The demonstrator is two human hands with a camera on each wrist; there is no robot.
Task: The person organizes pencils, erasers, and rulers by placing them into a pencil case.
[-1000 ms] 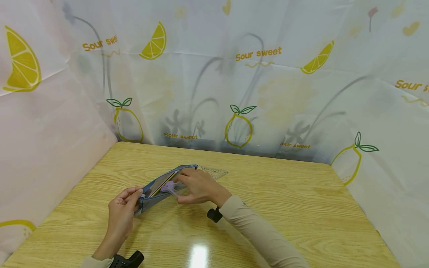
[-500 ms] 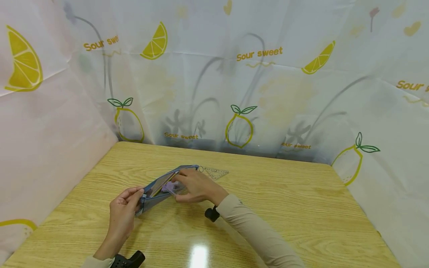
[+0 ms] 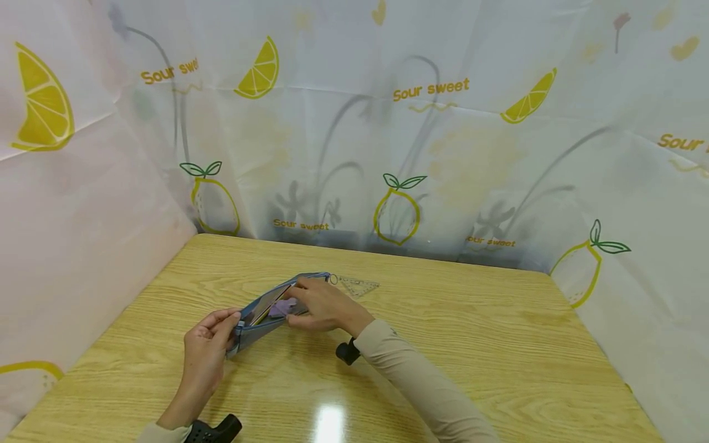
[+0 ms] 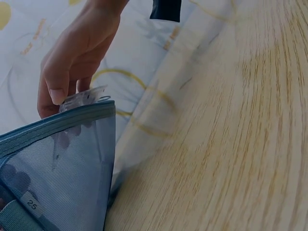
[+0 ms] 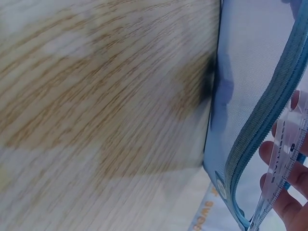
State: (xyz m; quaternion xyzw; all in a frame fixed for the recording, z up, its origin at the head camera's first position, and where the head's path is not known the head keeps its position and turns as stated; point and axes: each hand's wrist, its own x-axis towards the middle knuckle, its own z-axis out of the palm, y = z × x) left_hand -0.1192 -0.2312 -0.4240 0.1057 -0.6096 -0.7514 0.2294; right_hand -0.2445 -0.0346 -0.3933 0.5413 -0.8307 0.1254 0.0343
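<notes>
A blue mesh zip pouch (image 3: 257, 335) stands tilted with its zipper undone. My left hand (image 3: 205, 351) pinches the near left end of its rim. At the opening, my right hand (image 3: 328, 306) holds a clear plastic ruler (image 5: 284, 154) with printed scale marks, fingers on both sides of it. The left wrist view has this ruler (image 4: 83, 99) partly down inside the mesh, its upper edge above the zipper. Within the pouch lie a small purple item (image 3: 281, 307) and a yellow-and-dark pencil (image 3: 261, 315), both partly hidden.
A clear set square (image 3: 361, 287) lies flat on the wooden table (image 3: 487, 344) just beyond the pouch. A metal ring (image 3: 333, 279) hangs at the pouch's far end. A lemon-print curtain (image 3: 343, 123) closes off the back and sides.
My right hand has moved slightly left and closer to the opening. The clear ruler and the purple item sit lower in the pouch. My left hand keeps its hold on the rim.
</notes>
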